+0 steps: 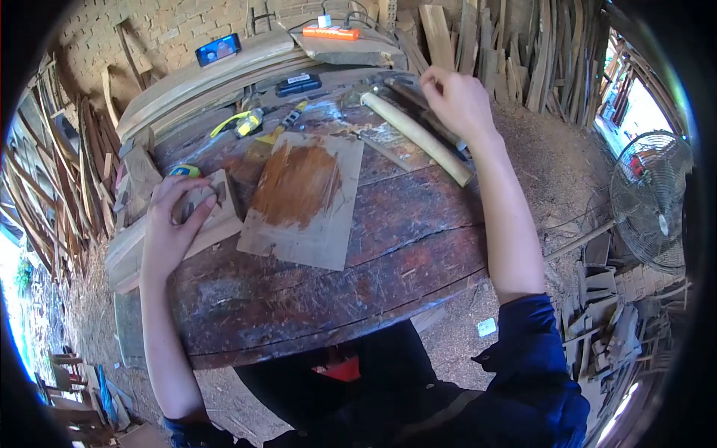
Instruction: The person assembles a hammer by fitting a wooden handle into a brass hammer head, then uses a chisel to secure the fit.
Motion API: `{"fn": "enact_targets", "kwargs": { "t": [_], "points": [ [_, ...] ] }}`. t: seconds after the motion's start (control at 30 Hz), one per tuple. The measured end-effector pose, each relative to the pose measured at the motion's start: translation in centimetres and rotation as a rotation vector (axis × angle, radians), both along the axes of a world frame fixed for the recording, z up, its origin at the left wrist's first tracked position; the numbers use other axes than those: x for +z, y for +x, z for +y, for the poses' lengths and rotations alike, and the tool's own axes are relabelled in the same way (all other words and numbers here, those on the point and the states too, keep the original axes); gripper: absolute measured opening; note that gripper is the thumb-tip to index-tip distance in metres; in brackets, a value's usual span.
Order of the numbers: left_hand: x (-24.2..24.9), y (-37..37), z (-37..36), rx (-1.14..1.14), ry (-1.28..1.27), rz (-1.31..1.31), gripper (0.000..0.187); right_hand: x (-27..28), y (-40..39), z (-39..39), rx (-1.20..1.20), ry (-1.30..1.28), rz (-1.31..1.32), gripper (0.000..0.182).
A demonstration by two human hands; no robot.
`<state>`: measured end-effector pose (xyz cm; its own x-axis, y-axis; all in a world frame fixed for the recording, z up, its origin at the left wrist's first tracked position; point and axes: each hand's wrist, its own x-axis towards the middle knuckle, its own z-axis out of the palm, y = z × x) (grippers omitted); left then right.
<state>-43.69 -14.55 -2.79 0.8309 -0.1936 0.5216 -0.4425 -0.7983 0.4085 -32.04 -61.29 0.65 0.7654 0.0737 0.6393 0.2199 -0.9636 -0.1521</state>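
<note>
My left hand (170, 224) is at the left of the worktable, its fingers and thumb curled over a small wooden block (227, 200). A grey patch shows between thumb and fingers; I cannot make out what it is. At the far right, my right hand (461, 104) is raised above dark long tools (426, 112), its fingers bent together; whatever they hold, if anything, is hidden. Left of it lies a pale wooden rod (418, 140). Between my hands rests a thin board (340, 224) with a reddish-brown coated patch (299, 185).
On the worktable (358, 287) lie a yellow-black tool (243, 122), a dark case (299, 84) and a tape measure (185, 171). A phone (218, 50) and an orange power strip (331, 33) stand behind. A fan (650, 201) stands right; wood strips (553, 60) lean on the wall.
</note>
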Motion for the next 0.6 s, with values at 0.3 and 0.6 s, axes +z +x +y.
{"fn": "enact_targets", "kwargs": {
  "t": [0.3,0.6],
  "points": [
    [-0.1,0.1,-0.5,0.047,-0.131,0.067,0.015,3.2,-3.5,-1.8,-0.156,-0.086,0.429,0.023],
    [0.5,-0.2,-1.1,0.089,-0.147,0.082,0.012,-0.1,-1.0,-2.2,-0.202,-0.162,0.592,0.042]
  ]
}}
